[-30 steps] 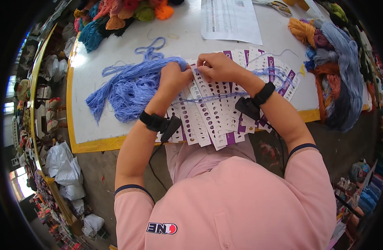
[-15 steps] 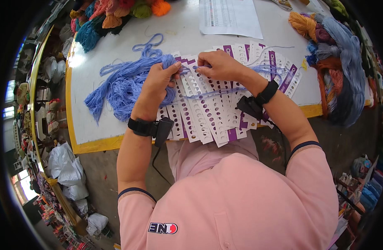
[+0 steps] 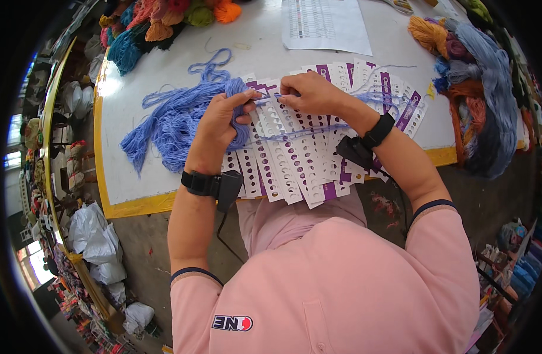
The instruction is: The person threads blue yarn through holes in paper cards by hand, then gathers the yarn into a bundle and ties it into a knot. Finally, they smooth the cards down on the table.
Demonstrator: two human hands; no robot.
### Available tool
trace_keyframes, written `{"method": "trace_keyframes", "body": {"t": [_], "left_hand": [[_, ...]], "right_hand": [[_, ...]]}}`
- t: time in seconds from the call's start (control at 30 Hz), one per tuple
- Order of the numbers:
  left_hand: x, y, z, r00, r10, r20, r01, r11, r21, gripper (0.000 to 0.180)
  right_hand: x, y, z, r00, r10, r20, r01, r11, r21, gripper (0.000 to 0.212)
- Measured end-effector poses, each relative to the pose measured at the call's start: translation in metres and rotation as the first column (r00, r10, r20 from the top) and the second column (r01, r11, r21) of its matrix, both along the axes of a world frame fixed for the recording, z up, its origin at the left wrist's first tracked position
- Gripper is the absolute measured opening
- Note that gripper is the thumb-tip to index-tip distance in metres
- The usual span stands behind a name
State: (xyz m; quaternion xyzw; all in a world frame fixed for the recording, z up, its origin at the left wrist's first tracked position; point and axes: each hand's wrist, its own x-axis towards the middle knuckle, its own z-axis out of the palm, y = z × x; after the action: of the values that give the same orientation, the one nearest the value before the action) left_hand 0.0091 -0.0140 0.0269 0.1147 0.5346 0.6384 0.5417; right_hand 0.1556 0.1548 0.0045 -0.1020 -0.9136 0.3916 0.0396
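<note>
A loose heap of periwinkle-blue thread [image 3: 179,127] lies on the left of the table. My left hand [image 3: 227,115] is closed on the gathered end of that skein, thumb and forefinger pointing right. Just across from it, my right hand [image 3: 306,92] pinches a strand of the blue thread, fingertips together. A short length of thread spans the small gap between the hands. Beneath both lies a fan of white and purple cards [image 3: 291,153] punched with rows of round holes. More blue strands run across these cards toward the right.
Colourful skeins [image 3: 165,17] sit at the back left, others [image 3: 483,88] hang over the right edge. A printed sheet [image 3: 325,26] lies at the back with scissors [image 3: 401,6] beside it. The white table [image 3: 120,171] has a yellow edge. White bags [image 3: 94,233] stand at the left.
My left thumb and forefinger have straightened slightly toward the right hand. The right hand has barely moved and still pinches the thread.
</note>
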Motion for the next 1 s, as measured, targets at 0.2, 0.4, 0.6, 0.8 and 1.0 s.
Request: {"method": "trace_keyframes", "body": {"t": [0.2,0.4,0.6,0.8,1.0], "left_hand": [[0.015,0.001,-0.005,0.876,-0.311,-0.369,0.302,0.95,-0.085,0.018],[-0.069,-0.027,-0.005,0.976,-0.089,-0.198,0.07,0.992,-0.101,0.012],[-0.153,-0.079,0.029,0.979,0.104,0.176,-0.093,0.993,-0.073,0.018],[-0.126,-0.077,0.034,0.099,-0.45,-0.888,-0.034,0.89,-0.455,0.027],[-0.123,-0.1,-0.004,0.219,-0.132,-0.967,-0.37,0.905,-0.207,0.032]], "right_hand": [[0.001,0.013,0.0,0.99,0.049,0.132,0.043,0.786,-0.617,0.028],[-0.003,0.003,0.01,0.974,-0.006,0.226,0.115,0.872,-0.476,0.027],[-0.011,-0.012,0.008,0.985,0.019,0.171,0.077,0.839,-0.539,0.026],[-0.016,-0.019,0.012,0.98,-0.011,0.2,0.106,0.875,-0.472,0.028],[-0.017,-0.023,0.011,0.979,-0.046,0.197,0.136,0.871,-0.473,0.028]]}}
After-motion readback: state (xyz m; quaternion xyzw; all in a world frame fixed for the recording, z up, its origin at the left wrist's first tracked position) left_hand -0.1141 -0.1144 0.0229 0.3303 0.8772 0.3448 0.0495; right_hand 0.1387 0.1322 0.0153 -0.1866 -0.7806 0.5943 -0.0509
